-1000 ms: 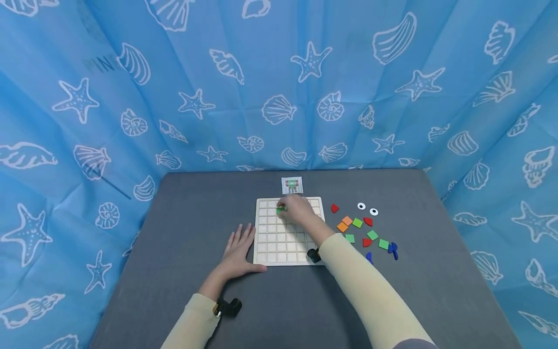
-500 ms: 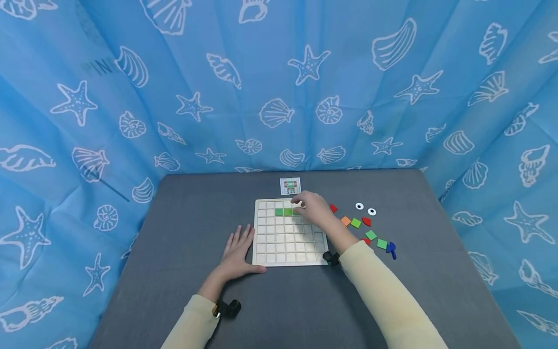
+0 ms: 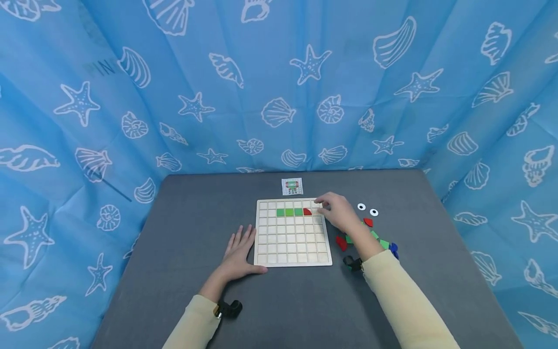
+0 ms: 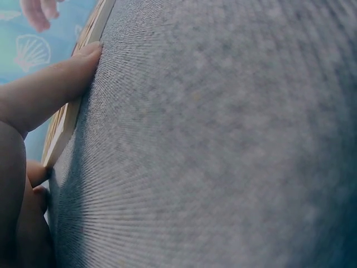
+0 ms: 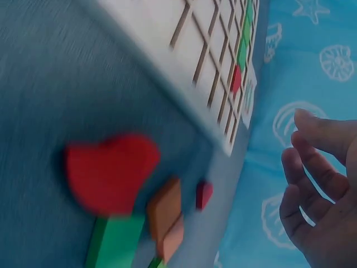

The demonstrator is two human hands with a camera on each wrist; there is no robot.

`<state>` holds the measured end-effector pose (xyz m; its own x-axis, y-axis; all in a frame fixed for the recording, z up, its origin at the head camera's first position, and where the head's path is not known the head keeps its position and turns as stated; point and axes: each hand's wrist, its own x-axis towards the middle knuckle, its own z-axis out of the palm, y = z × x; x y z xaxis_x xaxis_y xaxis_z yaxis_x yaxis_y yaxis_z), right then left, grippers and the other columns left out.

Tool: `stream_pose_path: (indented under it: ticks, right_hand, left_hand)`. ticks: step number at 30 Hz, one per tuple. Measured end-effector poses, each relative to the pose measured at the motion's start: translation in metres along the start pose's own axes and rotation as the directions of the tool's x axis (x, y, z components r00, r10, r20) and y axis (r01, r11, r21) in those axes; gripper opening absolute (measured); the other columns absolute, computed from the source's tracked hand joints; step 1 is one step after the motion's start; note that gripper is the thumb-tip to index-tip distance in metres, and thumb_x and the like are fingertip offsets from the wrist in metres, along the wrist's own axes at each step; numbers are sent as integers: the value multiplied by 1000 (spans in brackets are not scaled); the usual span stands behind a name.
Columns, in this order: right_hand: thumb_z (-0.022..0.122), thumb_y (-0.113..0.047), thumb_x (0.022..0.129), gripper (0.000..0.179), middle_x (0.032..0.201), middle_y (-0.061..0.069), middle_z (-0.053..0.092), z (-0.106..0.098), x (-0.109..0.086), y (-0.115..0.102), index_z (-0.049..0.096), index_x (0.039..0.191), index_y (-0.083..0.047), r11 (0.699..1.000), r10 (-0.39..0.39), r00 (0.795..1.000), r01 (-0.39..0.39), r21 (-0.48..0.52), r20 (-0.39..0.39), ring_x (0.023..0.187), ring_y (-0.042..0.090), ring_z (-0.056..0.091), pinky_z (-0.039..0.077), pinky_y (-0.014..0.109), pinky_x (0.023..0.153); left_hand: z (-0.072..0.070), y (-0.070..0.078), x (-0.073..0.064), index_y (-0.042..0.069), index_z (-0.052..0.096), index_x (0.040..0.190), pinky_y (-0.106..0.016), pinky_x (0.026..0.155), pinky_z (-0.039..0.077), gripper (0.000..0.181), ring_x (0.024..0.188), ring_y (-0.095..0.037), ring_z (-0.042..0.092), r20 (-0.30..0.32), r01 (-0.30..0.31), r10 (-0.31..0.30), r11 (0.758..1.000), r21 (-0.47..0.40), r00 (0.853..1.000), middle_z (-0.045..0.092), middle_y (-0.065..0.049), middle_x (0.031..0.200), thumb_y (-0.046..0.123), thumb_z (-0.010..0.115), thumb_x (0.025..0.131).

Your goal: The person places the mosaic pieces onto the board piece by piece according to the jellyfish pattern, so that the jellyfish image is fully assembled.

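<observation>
A pale wooden grid board (image 3: pixel 272 242) lies on the grey table. Three green squares (image 3: pixel 289 212) and a red quarter-round piece (image 3: pixel 307 212) line up in its second row from the top. My left hand (image 3: pixel 237 254) rests with fingers spread at the board's left edge, its thumb (image 4: pixel 67 75) against the near edge. Over the right edge hovers my right hand (image 3: pixel 342 214). In the right wrist view its fingers (image 5: pixel 315 173) are loosely bent, with nothing between them.
Right of the board lie loose pieces: a red one (image 5: pixel 109 173), an orange one (image 5: pixel 164 206), green squares (image 3: pixel 383 244), blue shapes (image 3: pixel 394 249) and two white eye discs (image 3: pixel 361 207). A small picture card (image 3: pixel 292 186) lies behind the board. A patterned blue curtain (image 3: pixel 248 121) surrounds the table.
My right hand has moved right, from the green squares to the board's right edge. Uncovered in the row are three green squares and the red quarter-round piece. My left hand stays put.
</observation>
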<state>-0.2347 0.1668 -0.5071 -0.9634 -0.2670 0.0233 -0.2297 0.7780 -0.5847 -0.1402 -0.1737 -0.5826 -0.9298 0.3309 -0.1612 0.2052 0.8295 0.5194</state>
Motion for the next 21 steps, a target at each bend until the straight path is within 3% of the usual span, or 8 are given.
stream_pose_path:
  ticks: [5,9,16,21]
  right_hand:
    - [70,-7,94,30,122,17,66,-9,-6,21,71,124,-4,1000,7,1000,-7,-8,-12,102,34,63,54,49,84]
    - [70,-4,94,31,127,18,64,-13,-7,37,70,124,-4,1000,20,1000,-20,-14,4,108,36,62,53,53,91]
    - [63,8,92,40,142,19,57,-11,3,56,69,129,-7,998,45,992,-38,-58,118,131,42,51,42,60,109]
    - [55,12,91,47,146,21,54,-9,7,62,67,132,-8,995,51,983,-34,-98,176,139,45,44,38,61,112]
  left_hand:
    - [1,0,1,16,10,164,-55,125,-3,132,157,-30,-10,3,4,-4,1000,3,1000,3,-4,171,74,78,68]
    - [2,-2,1,16,9,164,-55,125,-3,132,157,-30,-10,7,6,-6,1000,7,1000,2,-4,171,76,77,67]
    - [2,-3,1,16,10,164,-55,125,-3,132,157,-29,-11,1,5,-5,1000,3,1000,2,-4,171,77,77,67]
    - [2,-4,1,16,9,164,-55,125,-3,131,157,-29,-11,3,-1,1,1000,4,1000,1,-4,171,76,76,68]
